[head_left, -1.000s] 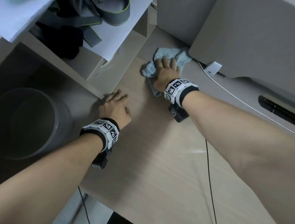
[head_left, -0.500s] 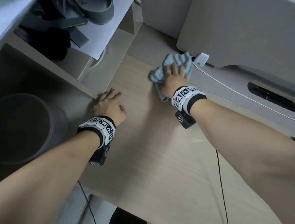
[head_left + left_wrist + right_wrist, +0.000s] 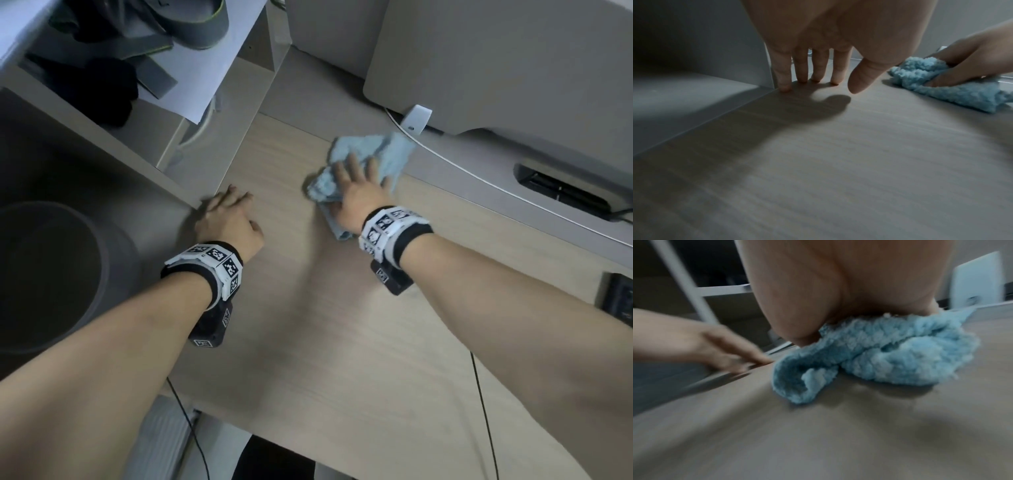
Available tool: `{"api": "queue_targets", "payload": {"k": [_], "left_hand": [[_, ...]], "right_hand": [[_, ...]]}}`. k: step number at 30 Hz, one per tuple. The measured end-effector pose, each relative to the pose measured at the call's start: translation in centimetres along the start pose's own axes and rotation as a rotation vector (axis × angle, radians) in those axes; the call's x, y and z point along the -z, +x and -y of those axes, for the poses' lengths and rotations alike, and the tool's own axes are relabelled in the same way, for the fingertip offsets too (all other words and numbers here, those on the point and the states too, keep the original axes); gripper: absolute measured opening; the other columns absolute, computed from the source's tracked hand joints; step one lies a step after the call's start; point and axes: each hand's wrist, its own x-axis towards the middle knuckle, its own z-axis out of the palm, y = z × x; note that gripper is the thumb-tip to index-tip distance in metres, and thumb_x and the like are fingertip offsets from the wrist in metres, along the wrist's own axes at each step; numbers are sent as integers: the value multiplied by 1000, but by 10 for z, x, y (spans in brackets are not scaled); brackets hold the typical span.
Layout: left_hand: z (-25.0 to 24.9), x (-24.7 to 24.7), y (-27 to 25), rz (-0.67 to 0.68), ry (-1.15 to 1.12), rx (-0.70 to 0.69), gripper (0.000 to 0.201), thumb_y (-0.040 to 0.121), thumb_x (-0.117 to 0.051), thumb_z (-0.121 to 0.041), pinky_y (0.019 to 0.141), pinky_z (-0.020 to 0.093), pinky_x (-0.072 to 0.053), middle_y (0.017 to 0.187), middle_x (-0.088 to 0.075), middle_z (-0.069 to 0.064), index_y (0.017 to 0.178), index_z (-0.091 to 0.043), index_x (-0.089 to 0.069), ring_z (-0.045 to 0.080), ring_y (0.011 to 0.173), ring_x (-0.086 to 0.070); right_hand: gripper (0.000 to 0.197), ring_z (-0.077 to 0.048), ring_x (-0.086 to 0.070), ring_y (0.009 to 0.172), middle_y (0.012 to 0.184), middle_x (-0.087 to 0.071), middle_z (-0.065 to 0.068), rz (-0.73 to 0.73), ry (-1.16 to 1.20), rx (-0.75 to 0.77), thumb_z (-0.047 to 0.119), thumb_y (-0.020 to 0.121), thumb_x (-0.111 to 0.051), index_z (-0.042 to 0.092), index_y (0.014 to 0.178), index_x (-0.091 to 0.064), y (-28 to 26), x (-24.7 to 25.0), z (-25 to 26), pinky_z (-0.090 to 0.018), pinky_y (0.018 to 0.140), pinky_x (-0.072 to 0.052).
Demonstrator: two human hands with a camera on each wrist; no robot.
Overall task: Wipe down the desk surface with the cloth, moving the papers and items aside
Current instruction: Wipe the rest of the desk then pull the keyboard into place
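A fluffy light-blue cloth (image 3: 383, 150) (image 3: 953, 95) (image 3: 890, 360) lies bunched on the pale wood desk (image 3: 342, 342), near its back edge. My right hand (image 3: 359, 185) (image 3: 818, 288) presses down on it, fingers spread and fairly straight. My left hand (image 3: 229, 219) (image 3: 818, 40) rests its fingertips on the desk at the corner of the shelf unit (image 3: 191, 164), left of the cloth, holding nothing. White paper (image 3: 222, 61) lies on the shelf at the upper left, with dark items on it.
A large grey machine (image 3: 496, 61) stands at the back right, with a white tag (image 3: 416, 118) and a white cable (image 3: 496, 185) just behind the cloth. A black cable slot (image 3: 561, 188) and a socket (image 3: 616, 301) sit at right. A grey bin (image 3: 51, 274) is below left.
My right hand has slid the cloth rightward along the back of the desk toward the white tag, then slightly nearer to me. My left hand has stayed at the shelf corner.
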Motion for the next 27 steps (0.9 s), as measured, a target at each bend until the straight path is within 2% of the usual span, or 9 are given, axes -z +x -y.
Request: {"api": "queue_targets", "payload": {"k": [2, 4, 9, 12, 15, 20, 22, 24, 27], "left_hand": [[0, 0, 0, -5, 0, 2, 61, 80, -52, -23, 112, 37, -33, 157, -33, -7, 140, -32, -48, 19, 142, -30], [-1, 1, -1, 4, -2, 0, 62, 80, -52, -23, 113, 36, -32, 158, -30, -7, 141, -33, -46, 18, 143, -28], [0, 5, -8, 57, 11, -10, 67, 81, -50, -22, 112, 42, -32, 161, -19, -8, 145, -34, -36, 20, 146, -19], [3, 10, -10, 114, -81, -21, 71, 82, -50, -15, 118, 38, -20, 163, -15, -1, 149, -26, -31, 23, 148, -14], [15, 14, -24, 41, -147, 28, 66, 79, -52, -8, 117, 33, -19, 157, -27, 8, 143, -12, -41, 28, 144, -23], [46, 11, -58, 8, -122, 172, 42, 75, -53, -5, 106, 39, -38, 132, -52, 18, 116, -2, -60, 35, 125, -43], [55, 9, -65, 36, -133, 201, 43, 78, -57, -7, 109, 39, -37, 136, -49, 16, 120, -3, -59, 34, 129, -41], [61, 7, -69, 73, -172, 192, 54, 80, -60, -9, 115, 37, -28, 148, -39, 10, 132, -6, -52, 30, 138, -32], [66, 6, -73, 84, -164, 153, 62, 79, -53, -6, 117, 32, -21, 156, -28, 2, 140, -12, -43, 25, 143, -23]], "right_hand": [[86, -37, 7, 150, 166, 3, -2, 41, -49, 155, 58, 90, -49, 26, 157, -8, -17, -16, 17, -70, 114, -5], [82, -35, 6, 151, 166, 1, 0, 53, -81, 207, 53, 91, -49, 26, 157, -9, -30, -22, 6, -69, 114, -9], [74, -36, -1, 150, 165, -3, -1, -27, -3, -42, 43, 94, -49, 27, 156, -12, -33, -6, -58, -66, 115, -15], [73, -40, -6, 148, 164, -9, -4, -37, 22, -110, 36, 92, -55, 23, 153, -19, -14, 1, -45, -66, 114, -19], [73, -39, -15, 145, 160, -20, -5, -52, -15, 50, 41, 88, -58, 22, 150, -26, 6, -5, -3, -67, 109, -26], [75, -33, -2, 151, 165, -9, -1, 61, -100, 359, 43, 92, -58, 28, 155, -20, -3, -26, 90, -62, 117, -12], [75, -33, 3, 151, 165, -6, 1, 140, -165, 532, 44, 93, -56, 29, 156, -17, -26, -42, 111, -62, 118, -8], [76, -31, 6, 151, 166, -2, 2, 200, -233, 634, 44, 94, -55, 30, 156, -15, -39, -51, 106, -58, 120, -4], [75, -30, 6, 152, 166, -2, 4, 137, -178, 496, 46, 94, -55, 31, 156, -16, -21, -34, 80, -55, 121, -6]]}}
